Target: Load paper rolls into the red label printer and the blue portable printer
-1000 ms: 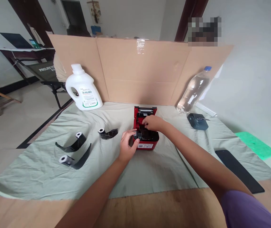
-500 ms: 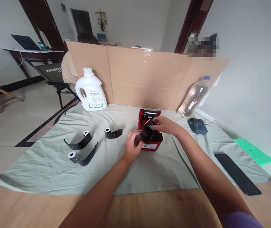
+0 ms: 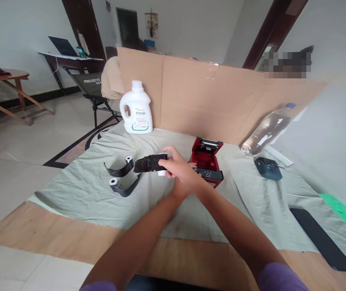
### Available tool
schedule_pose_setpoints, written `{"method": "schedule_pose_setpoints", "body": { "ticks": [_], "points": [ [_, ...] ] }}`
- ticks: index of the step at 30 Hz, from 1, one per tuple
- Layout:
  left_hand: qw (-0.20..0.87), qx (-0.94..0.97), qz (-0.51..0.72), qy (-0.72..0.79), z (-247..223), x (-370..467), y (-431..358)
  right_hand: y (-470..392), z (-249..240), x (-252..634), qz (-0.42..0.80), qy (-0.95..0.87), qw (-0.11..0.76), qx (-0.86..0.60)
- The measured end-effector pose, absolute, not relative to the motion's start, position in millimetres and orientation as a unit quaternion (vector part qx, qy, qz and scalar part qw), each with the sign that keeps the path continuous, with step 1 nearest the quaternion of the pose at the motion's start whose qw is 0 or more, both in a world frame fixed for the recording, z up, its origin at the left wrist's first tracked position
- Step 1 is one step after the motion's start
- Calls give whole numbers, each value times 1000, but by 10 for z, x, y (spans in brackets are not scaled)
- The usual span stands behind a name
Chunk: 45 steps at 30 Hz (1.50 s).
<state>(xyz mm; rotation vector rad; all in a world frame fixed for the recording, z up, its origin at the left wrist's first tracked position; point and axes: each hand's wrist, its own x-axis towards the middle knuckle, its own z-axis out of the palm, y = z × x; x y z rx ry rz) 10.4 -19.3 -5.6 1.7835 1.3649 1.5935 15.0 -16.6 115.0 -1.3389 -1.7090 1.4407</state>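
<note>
My right hand [image 3: 180, 167] is crossed over my left and pinches a paper roll with a loose black strip [image 3: 150, 163] pointing left. My left hand [image 3: 192, 165] is mostly hidden behind the right; only its fingertips show, beside the printer's left side. The red receipt printer [image 3: 210, 161] stands with its lid tipped back and no roll visible inside. To the left lie two more rolls with black outer paper and white ends, a farther roll [image 3: 128, 160] and a nearer roll [image 3: 114, 184], their strips partly unwound on the cloth.
A white detergent jug [image 3: 136, 111] stands at the back before a cardboard screen [image 3: 191, 97]. At right are a leaning clear bottle [image 3: 266, 131], a dark box-like device [image 3: 268, 169] and a black phone [image 3: 322, 239]. Grey-green cloth [image 3: 100, 206] covers most of the table.
My right hand has moved left, away from the printer, carrying the roll across my left hand. My left hand no longer holds the roll in view. The camera view has swung left.
</note>
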Motion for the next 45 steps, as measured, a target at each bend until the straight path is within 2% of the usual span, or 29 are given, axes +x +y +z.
{"method": "schedule_pose_setpoints", "body": {
  "ticks": [6, 12, 18, 21, 26, 31, 35, 41, 45],
  "points": [
    [157, 655, 602, 429, -87, 99, -145, -7, 889, -141, 440, -716, 246, -483],
    [152, 656, 613, 414, -100, 92, -130, -40, 553, -222, 226, -800, 236, -504],
    [140, 643, 635, 405, 34, 83, -227, -243, 345, -391, 110, -840, 95, -522],
    [143, 643, 632, 408, 54, 80, -237, -279, 341, -430, 86, -840, 36, -535],
    [143, 639, 633, 413, 44, 85, -225, -247, 360, -451, 60, -830, 35, -553],
    [147, 640, 631, 414, 37, 77, -226, -237, 489, -457, 71, -823, -12, -563],
    [167, 647, 608, 429, 44, 58, -231, -335, 791, -453, 51, -835, 14, -547],
    [162, 645, 614, 425, 35, 60, -235, -417, 1008, -823, 35, -932, 69, -355],
    [170, 657, 597, 427, 28, 38, -233, -66, 964, -1143, 85, -916, 36, -390]
  ]
}}
